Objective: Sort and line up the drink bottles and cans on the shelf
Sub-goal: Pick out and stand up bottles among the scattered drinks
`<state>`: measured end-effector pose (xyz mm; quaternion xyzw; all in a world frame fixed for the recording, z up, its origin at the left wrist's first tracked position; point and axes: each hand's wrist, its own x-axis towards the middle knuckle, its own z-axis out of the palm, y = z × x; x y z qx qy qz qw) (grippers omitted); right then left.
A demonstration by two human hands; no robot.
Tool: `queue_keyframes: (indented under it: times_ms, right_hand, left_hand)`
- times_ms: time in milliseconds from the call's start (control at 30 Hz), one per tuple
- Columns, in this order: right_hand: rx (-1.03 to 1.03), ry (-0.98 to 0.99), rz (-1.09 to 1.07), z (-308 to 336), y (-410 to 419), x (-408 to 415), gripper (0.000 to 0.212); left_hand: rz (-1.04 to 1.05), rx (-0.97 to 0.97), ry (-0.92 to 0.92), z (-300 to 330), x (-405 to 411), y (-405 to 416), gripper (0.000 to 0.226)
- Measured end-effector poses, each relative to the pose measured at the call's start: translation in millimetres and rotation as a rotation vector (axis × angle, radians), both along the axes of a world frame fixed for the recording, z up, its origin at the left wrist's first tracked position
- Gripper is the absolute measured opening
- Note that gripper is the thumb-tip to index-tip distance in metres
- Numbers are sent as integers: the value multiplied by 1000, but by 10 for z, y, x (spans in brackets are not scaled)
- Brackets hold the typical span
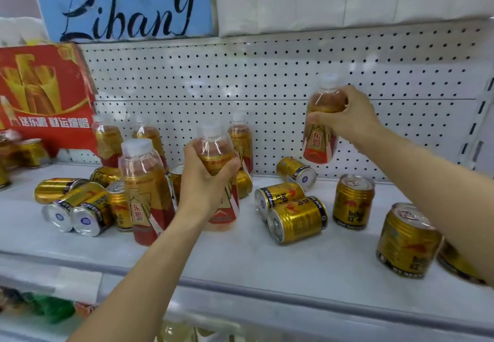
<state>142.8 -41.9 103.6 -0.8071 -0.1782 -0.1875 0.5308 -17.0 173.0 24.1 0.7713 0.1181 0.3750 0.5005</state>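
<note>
My left hand [205, 181] grips a gold-and-red drink bottle [223, 208] standing near the middle of the white shelf [240, 256]. Off to the right, my right hand [352, 114] holds another such bottle [320, 138] by its shoulder, lifted above the shelf before the pegboard. One more bottle [144, 194] stands just left of my left hand, and three stand behind it by the back wall [107, 138]. Gold cans lie on their sides at the left [77, 208] and in the middle [296, 218]. Upright cans stand at the right [352, 202] [406, 240].
A red carton [45, 95] stands at the back left with more cans beside it [29, 151]. The white pegboard back wall [267, 87] closes the shelf, and a blue sign [125, 4] sits above. A lower shelf holds green packages [48, 309].
</note>
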Motion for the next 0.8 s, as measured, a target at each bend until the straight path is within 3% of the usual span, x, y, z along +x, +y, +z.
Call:
queue_keyframes:
  times_ms: [167,333,800]
  right_hand:
    - [108,-102,113,67,96,-560,60]
    - [132,-153,163,8,107,-1189,54]
    - [126,12,584,-626,514,-2817,44]
  left_hand:
    - [-21,9,-105,142,-208,-46,61]
    - [-75,30,-94,206,-600,-192,60]
    - [93,-128,-59,-91,-2376,-286,59]
